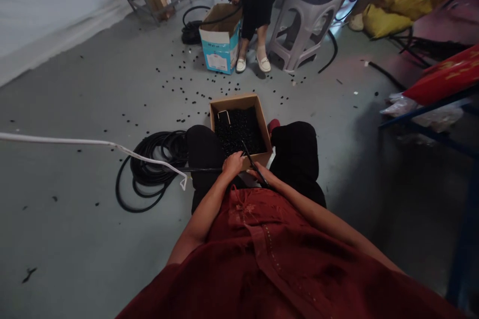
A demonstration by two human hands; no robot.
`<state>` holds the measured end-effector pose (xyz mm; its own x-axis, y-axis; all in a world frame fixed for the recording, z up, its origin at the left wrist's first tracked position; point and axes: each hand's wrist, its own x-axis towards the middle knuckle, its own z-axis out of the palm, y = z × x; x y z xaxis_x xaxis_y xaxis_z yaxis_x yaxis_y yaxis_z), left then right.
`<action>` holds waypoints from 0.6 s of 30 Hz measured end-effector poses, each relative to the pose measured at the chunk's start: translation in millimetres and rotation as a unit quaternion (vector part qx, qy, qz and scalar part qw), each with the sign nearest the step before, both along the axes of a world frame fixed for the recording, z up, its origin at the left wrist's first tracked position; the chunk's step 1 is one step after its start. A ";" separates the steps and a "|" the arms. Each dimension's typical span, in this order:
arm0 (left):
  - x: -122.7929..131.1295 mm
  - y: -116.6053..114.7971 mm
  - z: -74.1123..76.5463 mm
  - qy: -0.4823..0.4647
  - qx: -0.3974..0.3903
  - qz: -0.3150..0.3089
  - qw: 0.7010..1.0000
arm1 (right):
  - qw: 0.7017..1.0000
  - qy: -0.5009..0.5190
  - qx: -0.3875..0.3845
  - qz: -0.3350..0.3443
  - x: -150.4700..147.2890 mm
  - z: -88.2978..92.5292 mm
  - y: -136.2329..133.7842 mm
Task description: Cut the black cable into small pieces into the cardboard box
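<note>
**Head view:** a seated person bent over the work, looking down past a dark red garment (262, 244) and black trousers (204, 152).

**Left hand (232, 164):** fingers closed over a black ribbed tube (202, 170), which runs across the left knee towards the hand.

**Right hand (258, 174):** partly open, lying against the lower end of a thin black rod (254, 163); how firmly it holds cannot be told.

**Work box:** a cardboard box (232, 100) between the knees, just beyond both hands, filled with small black pieces (239, 132).

**Floor, near:** a coil of black hose (149, 172) beside the left knee, with a white strip (93, 142) lying across it. Loose black pieces (187, 89) are scattered ahead.

**Floor, far:** a seated co-worker (258, 5) with one hand on a black cable (220, 19), which enters a blue-and-white carton (220, 45). A grey plastic stool (307, 22) stands just beside the co-worker.

**Right side:** yellow sacks (400, 5), and a red package (445, 75) on a blue metal rack (422, 114).
</note>
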<state>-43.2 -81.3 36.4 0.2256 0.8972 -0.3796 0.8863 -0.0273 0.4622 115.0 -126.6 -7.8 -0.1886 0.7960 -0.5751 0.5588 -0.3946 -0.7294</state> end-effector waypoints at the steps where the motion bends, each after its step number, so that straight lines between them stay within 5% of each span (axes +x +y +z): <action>1: 0.2 0.1 0.4 0.005 -0.001 -0.001 1.000 | 1.000 0.003 0.003 -0.001 -0.4 -0.6 -0.1; 18: -10.4 -1.6 7.2 0.019 0.002 -0.008 1.000 | 1.000 -0.012 0.002 0.016 -6.7 9.2 -1.9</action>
